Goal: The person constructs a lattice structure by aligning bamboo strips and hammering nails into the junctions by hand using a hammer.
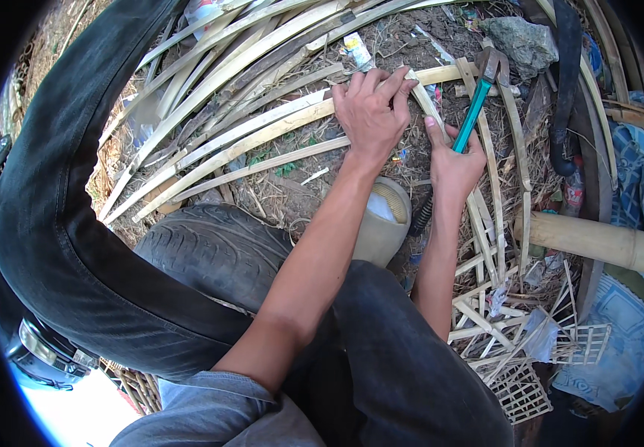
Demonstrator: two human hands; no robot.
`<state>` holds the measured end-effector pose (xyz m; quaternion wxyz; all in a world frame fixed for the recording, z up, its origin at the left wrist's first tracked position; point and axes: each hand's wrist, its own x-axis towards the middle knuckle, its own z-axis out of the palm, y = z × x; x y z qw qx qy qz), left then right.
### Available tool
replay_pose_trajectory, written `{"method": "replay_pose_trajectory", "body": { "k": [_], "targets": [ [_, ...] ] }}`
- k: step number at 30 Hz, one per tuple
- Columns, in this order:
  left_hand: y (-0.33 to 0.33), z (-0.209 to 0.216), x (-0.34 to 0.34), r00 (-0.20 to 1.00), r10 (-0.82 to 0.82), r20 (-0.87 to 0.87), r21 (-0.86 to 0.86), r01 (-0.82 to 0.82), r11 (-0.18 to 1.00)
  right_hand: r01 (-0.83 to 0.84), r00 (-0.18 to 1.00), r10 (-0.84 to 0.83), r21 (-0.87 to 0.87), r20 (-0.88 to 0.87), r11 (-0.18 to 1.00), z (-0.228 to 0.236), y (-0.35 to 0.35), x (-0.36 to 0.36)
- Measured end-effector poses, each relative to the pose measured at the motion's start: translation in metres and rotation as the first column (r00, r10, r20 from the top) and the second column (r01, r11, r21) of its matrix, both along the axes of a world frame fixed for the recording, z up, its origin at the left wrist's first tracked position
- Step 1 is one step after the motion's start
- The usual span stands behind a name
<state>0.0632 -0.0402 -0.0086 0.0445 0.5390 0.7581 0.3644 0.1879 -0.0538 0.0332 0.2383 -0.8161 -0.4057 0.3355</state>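
My left hand [370, 112] is closed over crossing bamboo strips, its fingertips at the spot where they meet. One long pale bamboo strip [262, 119] runs under it from the lower left. Another short strip [424, 95] slants from those fingertips down to my right hand [456, 160]. In my right hand are pincers with a green handle [472, 115], their metal jaws pointing up and away. The right thumb lies against the slanting strip. Beside the jaws, a bent strip [488, 149] curves downward. The undersides of both hands' fingers are hidden.
Long split strips [218, 78] fan across the ground at the upper left. A grey rock [522, 45] lies at the far right. Near my legs are a tire [206, 242] and a sandal [382, 223]. A bamboo pole [598, 242] and plastic grids [519, 391] lie rightward.
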Motion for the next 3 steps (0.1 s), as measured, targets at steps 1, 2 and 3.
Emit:
{"method": "replay_pose_trajectory", "body": {
  "k": [1,2,3],
  "targets": [
    [-0.0001,-0.0009,0.0001,1.000,0.013,-0.015,0.011,-0.013,1.000,0.003,1.000,-0.004,-0.024,-0.012,1.000,0.0000,-0.0001,-0.0002],
    [-0.0010,-0.0016,0.0000,1.000,0.019,-0.021,0.008,-0.018,1.000,0.001,1.000,-0.002,-0.023,-0.007,1.000,0.0001,-0.0009,-0.0010],
    [-0.0003,-0.0019,0.0018,0.999,0.022,-0.024,0.007,-0.021,1.000,0.002,1.000,-0.002,-0.020,0.001,1.000,0.0000,-0.0008,0.0000]
  ]
}}
